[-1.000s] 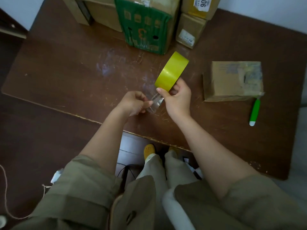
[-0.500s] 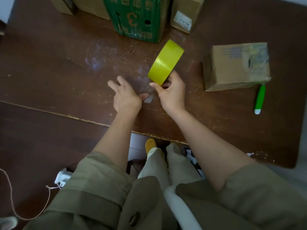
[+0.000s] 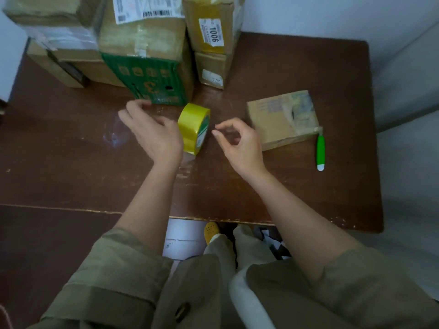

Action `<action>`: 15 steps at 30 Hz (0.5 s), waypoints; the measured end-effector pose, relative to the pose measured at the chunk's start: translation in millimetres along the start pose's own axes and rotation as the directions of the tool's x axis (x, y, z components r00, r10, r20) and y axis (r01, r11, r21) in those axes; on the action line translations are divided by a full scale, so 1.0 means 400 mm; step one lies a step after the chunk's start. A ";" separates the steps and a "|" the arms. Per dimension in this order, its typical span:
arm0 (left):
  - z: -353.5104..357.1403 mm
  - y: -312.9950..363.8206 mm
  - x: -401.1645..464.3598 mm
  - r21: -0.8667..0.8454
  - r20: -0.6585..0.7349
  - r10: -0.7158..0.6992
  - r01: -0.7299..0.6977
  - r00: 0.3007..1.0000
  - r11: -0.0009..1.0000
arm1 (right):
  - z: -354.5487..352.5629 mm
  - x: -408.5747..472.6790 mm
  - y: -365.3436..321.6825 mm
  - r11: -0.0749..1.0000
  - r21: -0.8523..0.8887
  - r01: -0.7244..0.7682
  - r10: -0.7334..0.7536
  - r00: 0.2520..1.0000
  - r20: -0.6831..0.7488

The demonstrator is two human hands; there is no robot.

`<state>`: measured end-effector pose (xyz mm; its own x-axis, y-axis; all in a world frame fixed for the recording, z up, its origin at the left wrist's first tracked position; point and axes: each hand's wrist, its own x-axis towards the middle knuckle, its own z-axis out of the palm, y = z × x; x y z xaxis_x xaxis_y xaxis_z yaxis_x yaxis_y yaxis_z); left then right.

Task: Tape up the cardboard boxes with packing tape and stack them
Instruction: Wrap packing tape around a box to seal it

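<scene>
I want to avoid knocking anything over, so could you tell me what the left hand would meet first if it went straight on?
Probably the green box: the left hand points at it, though its height is unclear.

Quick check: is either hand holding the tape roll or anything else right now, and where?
Nothing is held. The tape roll stands on the table between the left hand and right hand; both are empty.

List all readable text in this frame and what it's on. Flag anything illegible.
"1006": white label on the yellow-taped cardboard box, upper stack; its smaller print is unreadable.
"3": large orange numeral on the green printed cardboard carton; the icons above it and the print below it are blurred.
Barcode shipping label on the large brown box: text too blurred.
White sticker on the small brown box: illegible.
Yellow tape roll, green side print: illegible.
</scene>
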<state>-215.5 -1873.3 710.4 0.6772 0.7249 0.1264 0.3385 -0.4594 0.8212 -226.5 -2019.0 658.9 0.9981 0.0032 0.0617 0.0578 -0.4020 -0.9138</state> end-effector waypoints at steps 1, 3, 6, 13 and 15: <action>0.017 0.038 -0.007 -0.032 -0.008 0.112 -0.112 0.994 0.993 | -0.025 0.008 -0.013 0.999 0.026 0.027 -0.025 0.998 -0.054; 0.054 0.104 -0.032 -0.090 0.050 0.315 -0.310 0.948 0.946 | -0.079 0.024 -0.028 0.996 0.033 0.085 -0.077 0.978 -0.192; 0.119 0.161 -0.099 -0.137 0.261 0.511 -0.493 0.819 0.859 | -0.171 0.042 -0.012 0.986 -0.071 0.151 -0.167 0.906 -0.389; 0.279 0.156 -0.207 -0.018 0.761 0.416 -0.624 0.498 0.781 | -0.412 0.032 0.146 0.976 -0.163 -0.142 0.086 0.948 -0.307; 0.308 0.161 -0.228 -0.033 0.825 0.387 -0.649 0.411 0.760 | -0.461 0.029 0.177 0.968 -0.170 -0.182 0.153 0.973 -0.172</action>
<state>-174.8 -2032.1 683.0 0.9488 -0.3032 -0.0890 -0.2040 -0.8028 0.5602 -214.9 -2216.2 668.9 0.9763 -0.2160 -0.0107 -0.1297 -0.5455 -0.8280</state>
